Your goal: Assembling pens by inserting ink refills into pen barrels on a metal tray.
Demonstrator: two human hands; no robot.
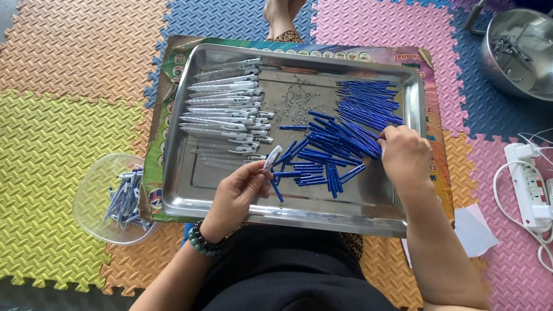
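White pen barrel [272,158] with blue refill [276,190] sticking out below, pinched in left hand [237,194] grip over steel tray [184,198]; long axis tilts up-right. Right hand [405,154] grip closing on blue refill pile [345,132], just right of it. Tray also holds white barrels [227,109], small springs [296,103]. Clear bowl [95,190] left holds finished pens [124,196]; metal pot [518,52] far right.

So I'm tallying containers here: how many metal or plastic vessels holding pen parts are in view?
3: a flat steel tray under both hands, a clear plastic bowl at its left, and a round steel pot top right, partly cut off.
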